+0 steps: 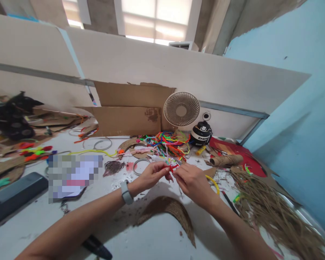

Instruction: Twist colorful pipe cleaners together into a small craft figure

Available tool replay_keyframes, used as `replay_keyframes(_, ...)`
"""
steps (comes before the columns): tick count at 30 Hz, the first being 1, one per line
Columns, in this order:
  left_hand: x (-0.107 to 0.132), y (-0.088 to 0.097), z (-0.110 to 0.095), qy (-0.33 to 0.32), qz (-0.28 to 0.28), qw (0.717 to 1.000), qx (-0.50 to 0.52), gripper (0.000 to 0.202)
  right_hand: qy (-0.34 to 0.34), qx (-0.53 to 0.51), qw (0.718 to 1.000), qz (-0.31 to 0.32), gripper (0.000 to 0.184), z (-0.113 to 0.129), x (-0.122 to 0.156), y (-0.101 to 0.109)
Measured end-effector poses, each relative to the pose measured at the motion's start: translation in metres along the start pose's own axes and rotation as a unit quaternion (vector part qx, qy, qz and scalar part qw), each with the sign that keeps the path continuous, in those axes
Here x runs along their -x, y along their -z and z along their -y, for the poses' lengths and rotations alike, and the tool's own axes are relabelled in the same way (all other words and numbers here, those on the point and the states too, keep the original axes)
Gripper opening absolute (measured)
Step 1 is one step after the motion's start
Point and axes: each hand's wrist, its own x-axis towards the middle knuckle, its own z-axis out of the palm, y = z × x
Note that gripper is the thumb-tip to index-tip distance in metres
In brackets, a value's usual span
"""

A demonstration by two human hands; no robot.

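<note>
My left hand [153, 174] and my right hand [193, 182] meet above the white table [157, 242], fingers pinched together on a short red pipe cleaner [172, 168] held between them. A grey watch [126, 192] sits on my left wrist. A yellow ring [214, 183] lies just right of my right hand. Behind the hands is a tangled pile of coloured pipe cleaners [168, 142]. A curved brown woven piece [170, 211] lies on the table under my forearms.
A small fan [181, 109] and a black round device [201, 133] stand at the back by cardboard sheets [130, 108]. Brown straw strands [265, 209] spread at right beside red paper [233, 148]. Metal rings [103, 144], a black bar [13, 196] and craft pieces lie left.
</note>
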Motion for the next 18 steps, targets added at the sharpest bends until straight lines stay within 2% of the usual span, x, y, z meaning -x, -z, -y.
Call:
replay_keyframes(3,-0.002,0.009,-0.004,0.0,0.04,0.999,-0.024,0.028,-0.002,0.007,1.0,0.001,0.016,-0.003,0.0,0.003)
replay_keyframes(7,-0.002,0.016,-0.007,-0.025,0.025,0.992,-0.124,0.04,0.02,0.016,1.0,0.008,0.014,-0.005,-0.001,0.002)
replay_keyframes(9,-0.003,0.016,-0.005,-0.018,0.045,0.989,-0.143,0.043,0.034,0.014,0.999,0.011,0.013,-0.005,-0.001,0.0)
replay_keyframes(12,-0.003,0.013,-0.001,-0.001,0.091,0.986,-0.139,0.041,0.041,0.005,0.999,0.014,0.013,-0.004,-0.001,-0.001)
replay_keyframes(18,-0.004,0.014,-0.002,0.016,0.102,0.989,-0.107,0.04,0.034,-0.023,0.999,0.0,0.016,-0.002,-0.003,0.002)
